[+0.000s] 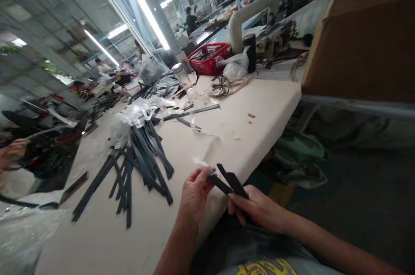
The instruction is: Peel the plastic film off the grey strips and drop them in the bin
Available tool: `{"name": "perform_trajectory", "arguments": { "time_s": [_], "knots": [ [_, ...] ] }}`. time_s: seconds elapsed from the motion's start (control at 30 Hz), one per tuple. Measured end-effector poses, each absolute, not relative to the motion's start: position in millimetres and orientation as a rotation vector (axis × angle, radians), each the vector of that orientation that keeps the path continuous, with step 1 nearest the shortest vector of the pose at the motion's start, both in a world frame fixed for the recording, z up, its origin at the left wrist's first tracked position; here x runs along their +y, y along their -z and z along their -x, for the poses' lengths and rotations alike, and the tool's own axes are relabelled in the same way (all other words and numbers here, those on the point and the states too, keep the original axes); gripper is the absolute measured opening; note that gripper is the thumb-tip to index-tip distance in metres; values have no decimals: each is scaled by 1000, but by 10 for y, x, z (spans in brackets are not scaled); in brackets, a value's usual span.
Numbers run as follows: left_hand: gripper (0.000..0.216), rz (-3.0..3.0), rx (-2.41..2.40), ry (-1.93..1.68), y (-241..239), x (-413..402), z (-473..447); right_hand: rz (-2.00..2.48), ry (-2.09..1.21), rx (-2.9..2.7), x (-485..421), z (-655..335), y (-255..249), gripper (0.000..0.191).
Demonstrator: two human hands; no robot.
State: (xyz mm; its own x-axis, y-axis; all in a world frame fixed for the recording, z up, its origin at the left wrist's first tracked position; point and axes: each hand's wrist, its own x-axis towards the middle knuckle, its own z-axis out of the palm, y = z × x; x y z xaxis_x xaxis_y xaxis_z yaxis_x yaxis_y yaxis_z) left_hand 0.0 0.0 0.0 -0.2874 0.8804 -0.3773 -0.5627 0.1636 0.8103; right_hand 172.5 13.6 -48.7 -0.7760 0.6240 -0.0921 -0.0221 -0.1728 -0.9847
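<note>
The dark strips low in the middle of the frame look like matt black plastic or coated fabric, smooth and flat; a bit of clear glossy film clings to one end. The pile of strips at centre left has the same dull finish. The desk has a matt, pale beige, smooth cover. Crumpled clear plastic wrap shines above the pile. The red basket at upper centre is plastic mesh. The box at upper right is matt brown cardboard.
</note>
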Motion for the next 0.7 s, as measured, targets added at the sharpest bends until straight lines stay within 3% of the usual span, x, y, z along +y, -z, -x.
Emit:
{"name": "perform_trajectory", "arguments": {
  "time_s": [0.43, 0.7],
  "knots": [
    [28, -470, 1124, -1301, 39, -193, -143, 638, -2205, -1514, 218, -1647, 294, 63],
    [37, -330, 1279, -1603, -14, -134, 211, 748, -2158, -1701, 39, -1904, 392, 67]
  ]
}}
